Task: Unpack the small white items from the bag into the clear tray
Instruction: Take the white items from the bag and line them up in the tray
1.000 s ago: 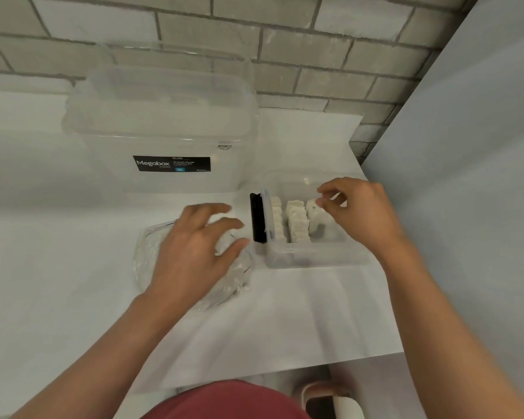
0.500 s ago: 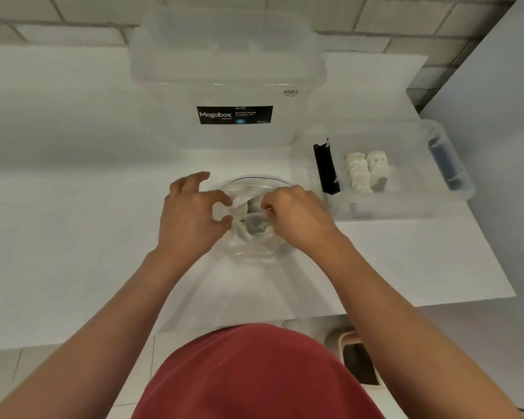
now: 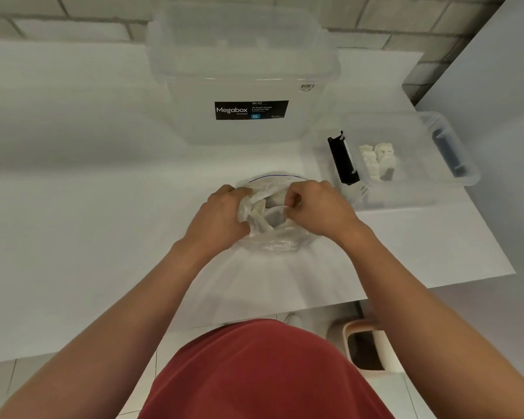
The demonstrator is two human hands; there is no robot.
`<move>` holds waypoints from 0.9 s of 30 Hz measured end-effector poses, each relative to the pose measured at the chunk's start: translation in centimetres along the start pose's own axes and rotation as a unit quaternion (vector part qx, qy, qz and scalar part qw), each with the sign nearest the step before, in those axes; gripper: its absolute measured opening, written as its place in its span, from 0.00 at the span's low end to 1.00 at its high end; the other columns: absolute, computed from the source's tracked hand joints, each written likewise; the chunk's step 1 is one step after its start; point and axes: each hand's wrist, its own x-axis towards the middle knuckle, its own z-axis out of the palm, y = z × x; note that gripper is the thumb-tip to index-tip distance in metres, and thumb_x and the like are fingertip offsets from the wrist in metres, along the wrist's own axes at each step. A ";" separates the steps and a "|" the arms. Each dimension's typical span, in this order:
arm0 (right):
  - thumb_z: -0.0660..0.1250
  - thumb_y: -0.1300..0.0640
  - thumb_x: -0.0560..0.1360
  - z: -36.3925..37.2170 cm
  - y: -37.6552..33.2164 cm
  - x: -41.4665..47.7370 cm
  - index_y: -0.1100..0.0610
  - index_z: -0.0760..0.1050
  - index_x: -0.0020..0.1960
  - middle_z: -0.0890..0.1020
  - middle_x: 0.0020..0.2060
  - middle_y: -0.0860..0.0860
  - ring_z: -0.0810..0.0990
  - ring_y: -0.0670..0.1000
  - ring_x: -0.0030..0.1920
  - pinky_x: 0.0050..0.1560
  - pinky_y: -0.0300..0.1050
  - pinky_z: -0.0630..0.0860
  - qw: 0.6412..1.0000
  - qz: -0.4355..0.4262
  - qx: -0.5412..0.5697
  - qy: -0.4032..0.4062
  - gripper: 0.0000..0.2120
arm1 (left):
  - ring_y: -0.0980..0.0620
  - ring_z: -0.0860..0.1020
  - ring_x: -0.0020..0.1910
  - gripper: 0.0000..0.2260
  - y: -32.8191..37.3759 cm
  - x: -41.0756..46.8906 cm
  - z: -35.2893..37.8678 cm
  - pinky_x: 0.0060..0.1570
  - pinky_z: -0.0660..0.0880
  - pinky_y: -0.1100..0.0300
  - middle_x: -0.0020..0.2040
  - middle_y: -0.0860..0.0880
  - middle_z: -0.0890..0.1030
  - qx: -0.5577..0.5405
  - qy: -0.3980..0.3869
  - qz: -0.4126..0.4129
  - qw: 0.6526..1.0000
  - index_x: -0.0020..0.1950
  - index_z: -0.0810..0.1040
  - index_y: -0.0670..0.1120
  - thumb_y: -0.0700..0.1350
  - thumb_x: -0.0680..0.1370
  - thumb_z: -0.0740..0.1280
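Observation:
A clear plastic zip bag (image 3: pixel 274 237) sits on the white table in front of me, its mouth pulled wide. My left hand (image 3: pixel 221 216) grips the bag's left rim. My right hand (image 3: pixel 315 207) pinches the right rim, fingertips curled into the opening. Small white items (image 3: pixel 259 213) show inside the bag. To the right stands the clear tray (image 3: pixel 454 189) with black handles, holding several small white items (image 3: pixel 377 160) in rows near its left end.
A large clear lidded Megabox storage box (image 3: pixel 242 74) stands behind the bag against the brick wall. The table's front edge runs below my arms; a grey wall closes the right side. A pale bin (image 3: pixel 366 346) stands on the floor under the table.
My right hand left the tray and came to the bag's right rim. Both hands now hold the bag's mouth apart. My view has dropped lower and closer.

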 end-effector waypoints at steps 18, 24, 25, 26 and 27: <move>0.72 0.52 0.78 -10.5 -2.1 -2.4 0.45 0.84 0.55 0.86 0.47 0.42 0.81 0.45 0.43 0.45 0.53 0.81 0.967 -0.231 -0.035 0.097 0.07 | 0.59 0.81 0.45 0.15 6.0 0.1 -1.5 0.41 0.72 0.69 0.49 0.60 0.83 -0.252 0.052 0.066 0.964 0.59 0.82 0.56 0.51 0.72 0.77; 0.73 0.53 0.78 -12.9 0.5 -3.4 0.51 0.85 0.56 0.85 0.46 0.45 0.80 0.44 0.42 0.48 0.49 0.80 0.969 -0.227 -0.048 0.081 0.08 | 0.56 0.82 0.40 0.04 8.4 1.3 -0.6 0.39 0.78 0.61 0.40 0.55 0.85 -0.249 0.058 0.078 0.964 0.46 0.85 0.56 0.49 0.73 0.76; 0.73 0.53 0.78 -13.4 1.1 -3.5 0.50 0.85 0.56 0.85 0.46 0.45 0.80 0.43 0.42 0.48 0.46 0.80 0.970 -0.223 -0.052 0.077 0.08 | 0.55 0.82 0.39 0.04 9.0 1.5 -0.4 0.38 0.77 0.62 0.39 0.54 0.85 -0.248 0.056 0.083 0.964 0.46 0.85 0.56 0.49 0.73 0.77; 0.73 0.53 0.78 -13.8 1.6 -3.5 0.50 0.85 0.56 0.85 0.46 0.44 0.79 0.42 0.42 0.48 0.43 0.79 0.972 -0.215 -0.054 0.074 0.08 | 0.54 0.82 0.38 0.04 9.6 1.8 -0.2 0.36 0.77 0.64 0.39 0.54 0.85 -0.248 0.055 0.090 0.963 0.46 0.85 0.56 0.48 0.73 0.77; 0.73 0.53 0.78 -14.2 2.3 -3.6 0.49 0.85 0.56 0.85 0.46 0.43 0.79 0.42 0.42 0.48 0.40 0.78 0.975 -0.205 -0.054 0.072 0.08 | 0.54 0.82 0.37 0.05 10.2 2.0 0.0 0.35 0.76 0.65 0.39 0.55 0.85 -0.246 0.055 0.097 0.963 0.47 0.85 0.56 0.48 0.73 0.77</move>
